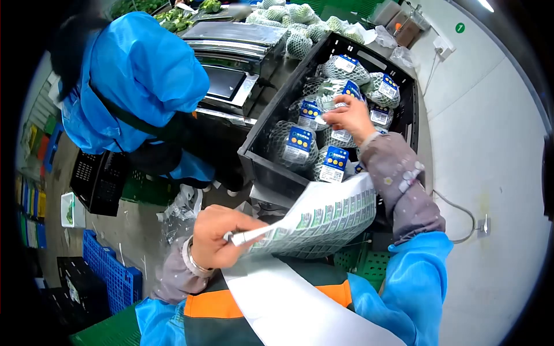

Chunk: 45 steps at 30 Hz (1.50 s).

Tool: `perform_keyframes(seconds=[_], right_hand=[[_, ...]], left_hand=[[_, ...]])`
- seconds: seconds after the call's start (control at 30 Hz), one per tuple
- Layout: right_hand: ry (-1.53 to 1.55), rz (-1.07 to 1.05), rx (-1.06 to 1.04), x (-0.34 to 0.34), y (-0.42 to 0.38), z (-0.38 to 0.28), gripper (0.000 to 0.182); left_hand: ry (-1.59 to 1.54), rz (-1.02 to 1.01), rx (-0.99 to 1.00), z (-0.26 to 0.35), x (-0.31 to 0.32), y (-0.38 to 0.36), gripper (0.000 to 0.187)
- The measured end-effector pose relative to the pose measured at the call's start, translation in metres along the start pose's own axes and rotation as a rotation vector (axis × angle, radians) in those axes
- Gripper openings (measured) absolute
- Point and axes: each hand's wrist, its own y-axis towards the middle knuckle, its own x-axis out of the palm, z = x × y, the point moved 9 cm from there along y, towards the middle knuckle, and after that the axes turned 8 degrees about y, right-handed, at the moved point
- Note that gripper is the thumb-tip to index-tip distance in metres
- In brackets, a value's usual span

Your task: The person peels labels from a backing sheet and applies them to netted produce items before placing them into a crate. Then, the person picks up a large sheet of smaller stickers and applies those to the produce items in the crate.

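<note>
My left hand (222, 236) is closed on the edge of a sheet of stickers (337, 216), printed with rows of small green labels. The sheet curls in front of my body, and its long white part (294, 300) hangs down over my apron. Over the black crate (271, 167), my right hand (353, 120) has its fingers pinched close to a netted bag of produce (332, 92). A small whitish bit shows at the fingertips, too small to make out. Around it lie several white-netted bags with blue-and-white tags, such as the netted bag (293, 147) at the near left.
A co-worker in a blue smock (144, 63) stands at left beside a machine with a dark screen (222, 82). More netted produce (300, 34) lies behind. A white wall (485, 127) runs along the right. Blue crate (109, 265) and clear plastic (182, 210) are on the floor.
</note>
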Motion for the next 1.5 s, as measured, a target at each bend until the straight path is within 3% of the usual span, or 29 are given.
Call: perform_keyframes(seconds=[0.07,0.27,0.6,0.67,0.73,0.77,0.8,0.87,1.0,1.2,1.43,1.5], right_hand=[[-0.087,-0.014,-0.027,0.017,0.019,0.02,0.047],[-0.198,-0.02,-0.077,0.045,0.042,0.058,0.04],[-0.618,-0.008,-0.303,0.053,0.031,0.048,0.037],[-0.766,0.038,-0.464,0.046,0.018,0.026,0.038],[-0.566,0.003,-0.414,0.02,0.003,0.021,0.036],[-0.541,0.015,-0.402,0.002,-0.002,0.024,0.027],[-0.327,0.036,-0.097,-0.026,-0.006,0.046,0.017],[-0.172,0.138,0.132,-0.067,-0.024,0.071,0.015],[-0.102,0.212,0.365,-0.084,-0.044,0.107,0.017],[-0.077,0.18,0.32,-0.056,-0.024,0.115,0.019],[-0.663,0.11,0.314,-0.062,-0.019,0.101,0.021],[-0.645,0.142,0.212,-0.074,-0.016,0.086,0.017]], left_hand=[[0.01,-0.026,0.072,0.003,-0.004,-0.004,0.017],[0.011,0.029,0.028,-0.005,-0.017,-0.02,0.017],[0.005,0.047,0.032,-0.01,-0.024,-0.025,0.015],[0.031,0.0,0.053,-0.011,-0.024,-0.026,0.014],[0.017,-0.032,0.084,-0.009,-0.023,-0.027,0.015],[-0.012,-0.041,0.108,-0.007,-0.022,-0.027,0.016],[-0.042,-0.048,0.132,-0.004,-0.021,-0.027,0.016],[-0.068,-0.121,0.147,-0.002,-0.014,-0.023,0.018],[-0.093,-0.183,0.151,-0.002,-0.005,-0.019,0.02],[-0.112,-0.181,0.124,-0.001,0.0,-0.02,0.019],[-0.073,-0.108,0.045,-0.003,-0.004,-0.026,0.013],[-0.047,-0.055,-0.004,-0.008,-0.006,-0.025,0.011]])
